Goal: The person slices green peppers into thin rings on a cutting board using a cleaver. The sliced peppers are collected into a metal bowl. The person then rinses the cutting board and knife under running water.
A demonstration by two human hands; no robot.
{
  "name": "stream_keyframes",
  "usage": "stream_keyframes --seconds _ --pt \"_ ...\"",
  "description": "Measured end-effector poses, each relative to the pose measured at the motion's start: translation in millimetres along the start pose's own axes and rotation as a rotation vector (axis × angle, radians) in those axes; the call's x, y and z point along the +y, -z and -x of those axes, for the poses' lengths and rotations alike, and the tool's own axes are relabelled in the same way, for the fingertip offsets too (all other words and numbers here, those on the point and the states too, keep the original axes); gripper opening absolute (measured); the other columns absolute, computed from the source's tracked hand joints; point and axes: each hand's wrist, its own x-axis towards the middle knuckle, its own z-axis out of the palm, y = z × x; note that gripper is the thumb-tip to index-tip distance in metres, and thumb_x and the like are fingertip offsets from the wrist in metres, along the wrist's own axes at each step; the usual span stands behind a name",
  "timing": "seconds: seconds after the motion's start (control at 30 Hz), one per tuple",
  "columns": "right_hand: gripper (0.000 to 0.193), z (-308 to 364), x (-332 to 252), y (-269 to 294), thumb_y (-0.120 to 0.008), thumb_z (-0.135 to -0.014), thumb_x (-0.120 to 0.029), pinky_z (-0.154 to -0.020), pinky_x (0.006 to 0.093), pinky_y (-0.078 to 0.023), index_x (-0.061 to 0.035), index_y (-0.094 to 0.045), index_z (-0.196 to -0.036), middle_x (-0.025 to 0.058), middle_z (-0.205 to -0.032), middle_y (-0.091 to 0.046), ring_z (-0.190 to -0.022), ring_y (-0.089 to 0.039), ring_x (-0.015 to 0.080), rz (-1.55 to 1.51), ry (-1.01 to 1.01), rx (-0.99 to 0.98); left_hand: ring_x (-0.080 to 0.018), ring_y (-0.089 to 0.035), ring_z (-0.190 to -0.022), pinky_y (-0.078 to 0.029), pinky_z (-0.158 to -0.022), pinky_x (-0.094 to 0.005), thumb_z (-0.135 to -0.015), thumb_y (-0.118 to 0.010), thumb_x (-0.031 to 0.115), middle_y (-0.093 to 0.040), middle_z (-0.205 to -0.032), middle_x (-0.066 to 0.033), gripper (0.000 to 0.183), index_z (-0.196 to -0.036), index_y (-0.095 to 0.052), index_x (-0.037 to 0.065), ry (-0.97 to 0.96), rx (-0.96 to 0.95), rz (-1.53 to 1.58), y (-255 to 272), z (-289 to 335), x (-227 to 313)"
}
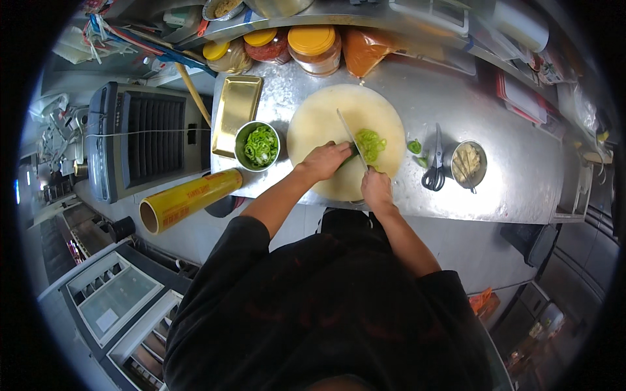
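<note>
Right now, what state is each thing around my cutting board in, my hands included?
Left hand: holding green pepper, partly hidden
Right hand: gripping the knife
Knife: blade on the pepper
Pepper slices: cut, piled on the board
Left bowl: uncovered, filled with cut greens
Right bowl: uncovered, holding pale food
Scissors: lying closed
Largest jar: lid on

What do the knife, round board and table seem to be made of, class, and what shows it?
Knife: probably steel; its thin blade looks grey and smooth.
Round board: plastic or wood, hard to tell; cream, matt, no clear grain.
Table: metal, probably stainless steel, shiny; silvery with blurred bright reflections.
</note>
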Motion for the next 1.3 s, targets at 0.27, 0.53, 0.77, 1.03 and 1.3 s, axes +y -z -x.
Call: stream_keyframes --seconds 0.27,0.53,0.77,1.03,1.3 --pt "0.020 35.4 -5.0 25.7 -0.057 -0.096 -0.012 -0.079 0.0605 -0.057 0.0019 -0.069 -0.104 0.0332 -0.084 -0.070 -0.084 -0.071 0.0511 0.079 0.019 -0.045 -0.0365 -0.063 -0.118 -0.058 -0.100 -0.0438 -0.089 -0.059 -0.002 -0.058 -0.140 -0.0092 0.049 -0.137 -0.061 0.005 -0.007 0.010 0.030 3.2 2.5 1.7" --pt "0.023 9.8 0.8 -5.0 -0.060 -0.097 -0.012 -0.079 0.0606 -0.055 0.0042 -0.069 -0.110 0.0329 -0.083 -0.070 -0.081 -0.069 0.0523 0.019 0.044 0.025 -0.0353 -0.063 -0.117 -0.057 -0.101 -0.0437 -0.087 -0.066 0.003 -0.057 -0.140 -0.0064 0.057 -0.144 -0.058 0.009 0.003 -0.032 -0.002 -1.9 0.3 -3.1" --pt "0.019 45.5 -10.3 28.6 -0.059 -0.096 -0.013 -0.078 0.0610 -0.056 0.0026 -0.069 -0.102 0.0327 -0.081 -0.070 -0.080 -0.070 0.0519 0.053 0.037 -0.015 -0.0356 -0.063 -0.116 -0.059 -0.096 -0.0438 -0.086 -0.062 -0.003 -0.058 -0.134 -0.0087 0.041 -0.126 -0.065 0.004 -0.007 0.052 0.049 -1.9 5.5 -1.4" --pt "0.022 11.3 -6.5 -1.4 -0.060 -0.098 -0.012 -0.082 0.0608 -0.055 0.0041 -0.069 -0.109 0.0339 -0.086 -0.069 -0.084 -0.068 0.0541 0.012 0.023 -0.004 -0.0330 -0.063 -0.118 -0.057 -0.101 -0.0420 -0.089 -0.068 0.006 -0.058 -0.139 -0.0076 0.053 -0.141 -0.060 0.008 -0.016 -0.019 0.019 0.6 3.6 -3.5" --pt "0.019 51.6 -6.6 29.9 -0.058 -0.098 -0.013 -0.080 0.0624 -0.055 0.0027 -0.067 -0.103 0.0333 -0.084 -0.070 -0.084 -0.070 0.0524 0.057 0.031 -0.069 -0.0346 -0.064 -0.115 -0.059 -0.097 -0.0430 -0.083 -0.066 -0.003 -0.058 -0.136 -0.0079 0.048 -0.130 -0.064 0.005 -0.019 0.065 0.046 -5.5 8.1 -4.1"
